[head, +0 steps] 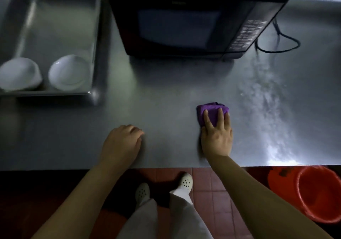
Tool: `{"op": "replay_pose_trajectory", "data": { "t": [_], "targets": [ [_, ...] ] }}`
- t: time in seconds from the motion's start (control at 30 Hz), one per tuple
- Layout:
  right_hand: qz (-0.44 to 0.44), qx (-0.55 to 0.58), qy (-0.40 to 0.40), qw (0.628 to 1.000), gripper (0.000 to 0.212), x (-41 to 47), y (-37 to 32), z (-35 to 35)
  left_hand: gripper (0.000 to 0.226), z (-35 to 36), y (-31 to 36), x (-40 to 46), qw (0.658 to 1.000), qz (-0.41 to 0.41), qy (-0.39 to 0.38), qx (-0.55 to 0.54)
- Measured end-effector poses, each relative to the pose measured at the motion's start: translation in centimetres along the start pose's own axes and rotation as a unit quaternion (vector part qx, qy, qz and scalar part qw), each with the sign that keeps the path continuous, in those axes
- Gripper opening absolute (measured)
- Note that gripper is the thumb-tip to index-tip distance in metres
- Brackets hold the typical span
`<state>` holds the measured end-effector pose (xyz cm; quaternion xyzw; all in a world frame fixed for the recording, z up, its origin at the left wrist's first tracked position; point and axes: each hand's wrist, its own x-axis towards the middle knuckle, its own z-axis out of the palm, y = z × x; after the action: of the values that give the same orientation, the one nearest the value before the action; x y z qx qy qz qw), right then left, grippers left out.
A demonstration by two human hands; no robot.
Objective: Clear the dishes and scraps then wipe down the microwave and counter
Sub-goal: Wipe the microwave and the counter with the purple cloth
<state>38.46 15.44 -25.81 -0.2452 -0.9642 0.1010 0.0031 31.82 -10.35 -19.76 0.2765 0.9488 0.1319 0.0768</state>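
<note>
The right hand presses the purple cloth flat on the counter, fingers straight, at 6 o'clock from the microwave. The left hand rests loosely curled, apparently empty. Recommended: overlapping strokes toward the streaks at 3 o'clock.

A single head-worn wide-angle camera looks steeply down from close above the steel counter, facing the microwave at the back edge, with the floor tiles below the near edge.

Right hand presses purple cloth on counter.
</note>
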Motion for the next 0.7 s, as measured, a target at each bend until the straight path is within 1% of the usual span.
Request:
{"op": "replay_pose_trajectory", "data": {
  "t": [0.07,0.2,0.33,0.43,0.53,0.7],
  "targets": [
    [-0.033,-0.008,-0.014,0.999,0.051,-0.7,-3.5,0.7,0.036,-0.5,-2.5,-2.2,1.0,-0.018,-0.006,-0.003],
    [-0.082,-0.02,-0.031,0.996,0.052,-2.2,-10.2,2.2,0.018,-1.9,-6.7,-5.8,0.998,-0.068,0.003,0.002],
    [-0.131,-0.022,-0.054,0.99,0.053,-3.3,-16.2,3.7,0.019,-3.3,-9.4,-8.8,0.995,-0.1,0.005,0.009],
    [-0.173,-0.012,-0.068,0.983,0.053,-4.1,-20.3,4.7,0.015,-3.8,-11.5,-11.0,0.992,-0.127,0.006,0.001],
    [-0.22,-0.008,-0.093,0.971,0.055,-4.9,-23.8,5.4,0.016,-4.0,-13.1,-13.0,0.989,-0.145,-0.002,-0.004],
    [-0.29,-0.019,-0.121,0.949,0.059,-7.3,-27.3,6.1,0.015,-4.3,-14.2,-14.6,0.986,-0.165,-0.001,-0.002]
  ]
}}
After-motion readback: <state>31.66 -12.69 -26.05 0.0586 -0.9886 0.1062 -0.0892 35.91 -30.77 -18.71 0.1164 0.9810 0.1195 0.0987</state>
